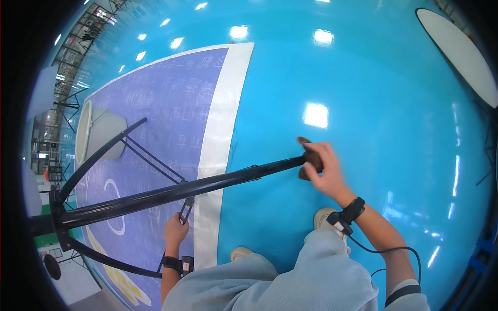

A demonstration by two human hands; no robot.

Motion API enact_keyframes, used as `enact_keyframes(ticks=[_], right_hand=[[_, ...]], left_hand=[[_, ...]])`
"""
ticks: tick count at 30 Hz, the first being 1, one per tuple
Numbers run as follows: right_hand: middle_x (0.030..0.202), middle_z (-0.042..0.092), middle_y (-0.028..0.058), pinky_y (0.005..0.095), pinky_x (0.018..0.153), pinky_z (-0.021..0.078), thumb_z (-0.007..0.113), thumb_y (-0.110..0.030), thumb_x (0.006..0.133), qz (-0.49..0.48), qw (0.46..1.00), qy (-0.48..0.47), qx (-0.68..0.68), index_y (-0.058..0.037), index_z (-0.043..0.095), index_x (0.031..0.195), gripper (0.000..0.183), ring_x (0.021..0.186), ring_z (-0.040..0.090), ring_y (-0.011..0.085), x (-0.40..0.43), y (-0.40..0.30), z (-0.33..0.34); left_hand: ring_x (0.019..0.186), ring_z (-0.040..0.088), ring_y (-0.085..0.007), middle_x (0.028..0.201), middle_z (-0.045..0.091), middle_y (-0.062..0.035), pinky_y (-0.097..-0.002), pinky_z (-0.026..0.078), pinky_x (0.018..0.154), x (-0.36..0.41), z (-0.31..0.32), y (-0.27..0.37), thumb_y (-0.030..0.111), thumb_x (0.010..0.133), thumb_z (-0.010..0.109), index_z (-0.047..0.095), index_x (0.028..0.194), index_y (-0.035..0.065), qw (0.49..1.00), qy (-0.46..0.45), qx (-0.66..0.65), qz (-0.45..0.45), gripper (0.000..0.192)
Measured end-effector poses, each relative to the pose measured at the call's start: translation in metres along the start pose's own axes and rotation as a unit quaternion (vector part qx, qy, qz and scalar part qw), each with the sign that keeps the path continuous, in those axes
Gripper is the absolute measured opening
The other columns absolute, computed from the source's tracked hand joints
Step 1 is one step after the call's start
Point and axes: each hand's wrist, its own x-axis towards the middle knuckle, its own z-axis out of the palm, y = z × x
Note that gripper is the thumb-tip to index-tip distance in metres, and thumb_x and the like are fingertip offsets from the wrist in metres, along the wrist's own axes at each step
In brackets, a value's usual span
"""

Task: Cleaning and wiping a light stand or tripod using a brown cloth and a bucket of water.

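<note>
A long black metal pole (pixel 218 184) lies slantwise across the view, with curved black arms (pixel 93 153) spreading from a bracket (pixel 59 223) near its left end. Thin paired struts (pixel 152 158) link an arm to the pole. My left hand (pixel 177 231), below the pole, has its fingers closed around a forked black strut (pixel 188 210). At the pole's right end my right hand (pixel 328 169) grips a brown lobed end piece (pixel 313 160) between thumb and fingers. That hand is slightly blurred, and it hides part of the piece.
A purple mat (pixel 167 97) with handwriting and a white border (pixel 221 116) covers the left of the glossy blue floor (pixel 280 97). A pale bucket (pixel 111 132) rests on it, behind a curved arm. At upper right is a white rounded panel (pixel 455 50). A cable (pixel 404 248) trails from my right wrist.
</note>
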Motion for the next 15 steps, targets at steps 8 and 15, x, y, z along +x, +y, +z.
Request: enact_keyframes(ticks=[8, 15], right_hand=[[0.115, 0.052, 0.0148, 0.0362, 0.083, 0.0474, 0.061, -0.003, 0.072, -0.058, 0.968, -0.142, 0.199, -0.0073, 0.047, 0.123, 0.053, 0.100, 0.055, 0.0320, 0.026, -0.079, 0.053], [0.118, 0.049, 0.0180, 0.0399, 0.084, 0.0484, 0.062, -0.002, 0.077, -0.082, 0.995, -0.029, -0.045, -0.0082, 0.045, 0.124, 0.051, 0.102, 0.056, 0.0342, -0.009, 0.012, 0.014]], left_hand=[[0.076, 0.060, -0.0387, 0.074, 0.062, -0.0191, -0.0482, 0.046, 0.065, 0.001, 0.004, -0.006, 0.020, 0.072, 0.063, 0.057, 0.079, 0.0061, 0.999, -0.011, -0.028, -0.022, 0.016], [0.075, 0.060, -0.0395, 0.073, 0.062, -0.0198, -0.0480, 0.046, 0.065, 0.005, 0.015, -0.014, 0.020, 0.072, 0.063, 0.057, 0.079, 0.0061, 1.000, 0.016, -0.022, 0.016, 0.016]])
